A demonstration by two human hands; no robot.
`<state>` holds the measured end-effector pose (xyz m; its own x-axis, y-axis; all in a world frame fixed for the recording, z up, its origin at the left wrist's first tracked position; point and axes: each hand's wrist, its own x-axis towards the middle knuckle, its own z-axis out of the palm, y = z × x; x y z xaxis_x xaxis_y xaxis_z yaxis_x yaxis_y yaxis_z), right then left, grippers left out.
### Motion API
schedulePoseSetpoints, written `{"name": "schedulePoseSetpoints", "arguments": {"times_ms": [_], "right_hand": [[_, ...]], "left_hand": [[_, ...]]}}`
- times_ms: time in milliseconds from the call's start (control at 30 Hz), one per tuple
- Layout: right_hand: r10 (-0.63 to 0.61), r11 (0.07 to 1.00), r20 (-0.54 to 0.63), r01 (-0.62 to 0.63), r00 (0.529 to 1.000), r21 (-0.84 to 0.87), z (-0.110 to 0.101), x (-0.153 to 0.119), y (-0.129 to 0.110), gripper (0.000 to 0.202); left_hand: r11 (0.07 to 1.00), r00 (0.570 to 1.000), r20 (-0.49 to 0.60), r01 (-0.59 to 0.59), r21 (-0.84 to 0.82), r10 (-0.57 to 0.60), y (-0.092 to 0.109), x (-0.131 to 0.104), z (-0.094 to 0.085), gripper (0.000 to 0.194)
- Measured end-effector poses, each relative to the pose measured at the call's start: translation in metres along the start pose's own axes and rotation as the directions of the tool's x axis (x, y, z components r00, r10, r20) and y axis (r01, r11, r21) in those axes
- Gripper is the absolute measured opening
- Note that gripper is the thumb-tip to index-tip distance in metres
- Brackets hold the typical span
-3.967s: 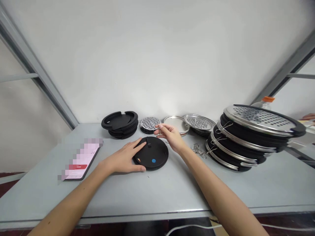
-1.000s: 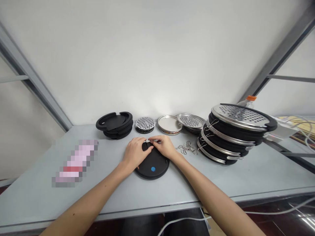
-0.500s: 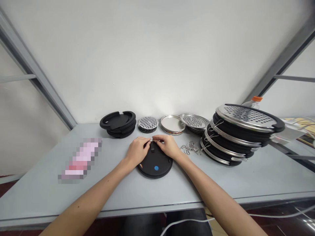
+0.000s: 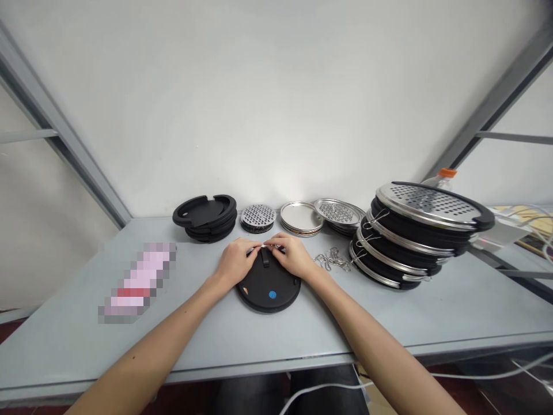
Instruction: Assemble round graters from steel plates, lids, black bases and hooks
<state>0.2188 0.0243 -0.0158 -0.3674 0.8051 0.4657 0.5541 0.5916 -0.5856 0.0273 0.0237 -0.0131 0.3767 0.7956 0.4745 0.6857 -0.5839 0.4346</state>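
A black round base [image 4: 268, 285] with a blue round sticker and a short dark tab lies flat on the table in front of me. At its far edge my left hand [image 4: 237, 259] is closed, thumb and fingertips pinching one end of a thin shiny wire clip [image 4: 265, 246]. From the other side my right hand [image 4: 292, 255] pinches the same clip, its fingers bent over the base's rim. Fingertips hide most of the clip. Just right of my right hand lies a small heap of bent wire clips [image 4: 332, 259].
A tall stack of black bases with metal grater discs [image 4: 425, 230] leans at the right. Along the wall stand black rings [image 4: 205, 218], small grater discs [image 4: 258, 216], plain metal rings [image 4: 301, 217] and larger grater discs [image 4: 340, 213]. A blurred pink item [image 4: 140, 279] lies left.
Both hands stay at the base's far edge, with the fingers shifting slightly around the wire clip. The whole view has moved a little; nothing else has changed place.
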Motion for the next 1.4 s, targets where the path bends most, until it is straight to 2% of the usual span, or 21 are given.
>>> {"name": "schedulePoseSetpoints", "arguments": {"times_ms": [133,300,567,700,900,1033,1267,1400], "right_hand": [[-0.009,1.0,0.052,0.011,0.999,-0.028,-0.001,0.0,0.002,0.028],[-0.05,0.994,0.063,0.056,0.997,-0.091,-0.005,-0.001,0.001,0.028],[-0.076,0.985,0.112,0.092,0.991,-0.149,-0.009,-0.001,-0.002,0.029],[-0.062,0.978,0.121,0.085,0.991,-0.192,-0.01,0.0,-0.004,0.03],[-0.082,0.965,0.13,0.112,0.988,-0.238,-0.008,0.001,-0.002,0.03],[-0.092,0.952,0.137,0.128,0.986,-0.278,-0.007,0.002,0.0,0.03],[-0.098,0.931,0.141,0.141,0.985,-0.337,-0.004,0.002,-0.001,0.028],[-0.103,0.927,0.129,0.143,0.986,-0.347,-0.001,0.002,0.001,0.026]], "left_hand": [[1.0,0.999,-0.032,0.006,0.0,-0.006,-0.001,0.001,0.001,0.019],[1.0,0.998,-0.059,0.0,-0.008,0.0,-0.003,0.002,0.003,0.016],[1.0,0.999,-0.036,0.005,0.01,-0.004,-0.004,0.001,0.002,0.018],[0.997,0.999,-0.001,0.038,0.065,-0.038,0.007,-0.002,-0.002,0.023],[0.952,0.981,0.035,0.176,0.249,-0.19,0.035,-0.005,-0.003,0.03],[0.903,0.959,0.028,0.254,0.346,-0.28,0.044,-0.006,0.002,0.045],[0.909,0.972,0.035,0.205,0.363,-0.233,0.044,-0.007,0.005,0.038],[0.894,0.962,0.047,0.23,0.384,-0.268,0.046,-0.006,0.006,0.04]]}}
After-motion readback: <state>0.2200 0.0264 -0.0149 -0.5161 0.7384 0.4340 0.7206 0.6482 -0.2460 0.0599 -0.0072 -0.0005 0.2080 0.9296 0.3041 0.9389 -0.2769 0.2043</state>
